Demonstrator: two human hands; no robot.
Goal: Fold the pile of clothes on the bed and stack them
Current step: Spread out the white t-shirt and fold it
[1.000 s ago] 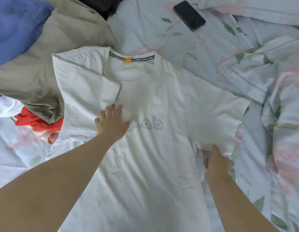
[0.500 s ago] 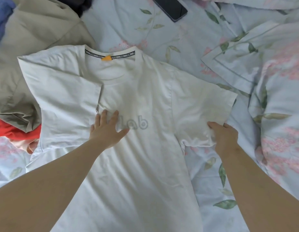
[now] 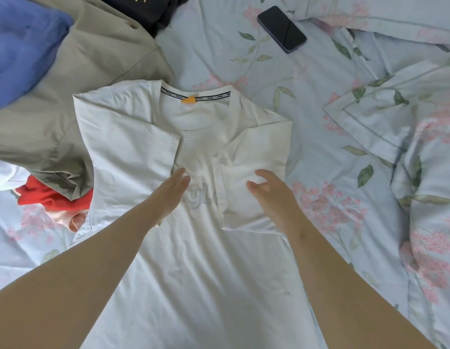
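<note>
On the floral bed sheet (image 3: 219, 46) the white T-shirt (image 3: 193, 268) lies front-up beside the unfolded pile (image 3: 68, 102). Its right-side sleeve (image 3: 259, 149), spread outward half a second ago, now lies folded over the chest print. The left hand (image 3: 168, 195) presses flat with straight fingers; the right hand (image 3: 271, 195), loosely bent over the sleeve, holds nothing.

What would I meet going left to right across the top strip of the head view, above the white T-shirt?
blue garment → khaki garment → black garment → phone → floral pillow
</note>
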